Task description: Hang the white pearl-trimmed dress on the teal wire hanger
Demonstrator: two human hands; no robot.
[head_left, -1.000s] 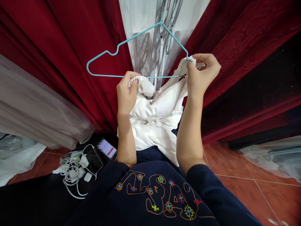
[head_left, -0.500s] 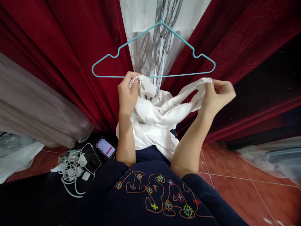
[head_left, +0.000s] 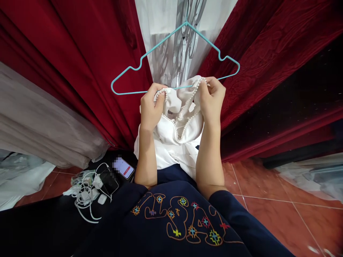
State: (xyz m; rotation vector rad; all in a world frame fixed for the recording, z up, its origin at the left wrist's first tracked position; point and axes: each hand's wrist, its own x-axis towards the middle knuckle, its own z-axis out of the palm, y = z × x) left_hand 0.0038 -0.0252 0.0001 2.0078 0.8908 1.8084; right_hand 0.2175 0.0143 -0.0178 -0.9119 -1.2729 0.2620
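A white dress [head_left: 166, 130] with a pearl-beaded neckline lies gathered over my lap, its top lifted between my hands. My left hand [head_left: 152, 107] pinches one beaded shoulder strap. On the other side my right hand [head_left: 213, 101] grips the opposite strap close to its beads, thumb toward me. A thin light-blue hanger [head_left: 160, 42] hangs just beyond the dress. Its bottom bar passes behind my left fingers and the fabric, and shows again right of my right hand. Whether my fingertips touch the bar, I cannot tell.
Red curtains [head_left: 107, 71] hang on both sides, with a grey metal rack [head_left: 183, 53] between them. At lower left, a lit phone [head_left: 124, 167], a dark device [head_left: 109, 181] and tangled white cables [head_left: 85, 194] lie on a black surface. Red floor tiles [head_left: 268, 221] show at right.
My right hand has moved left and slightly up with its strap, closer to my left hand. The neckline has narrowed into a deeper V. The hanger has tilted, its right end higher.
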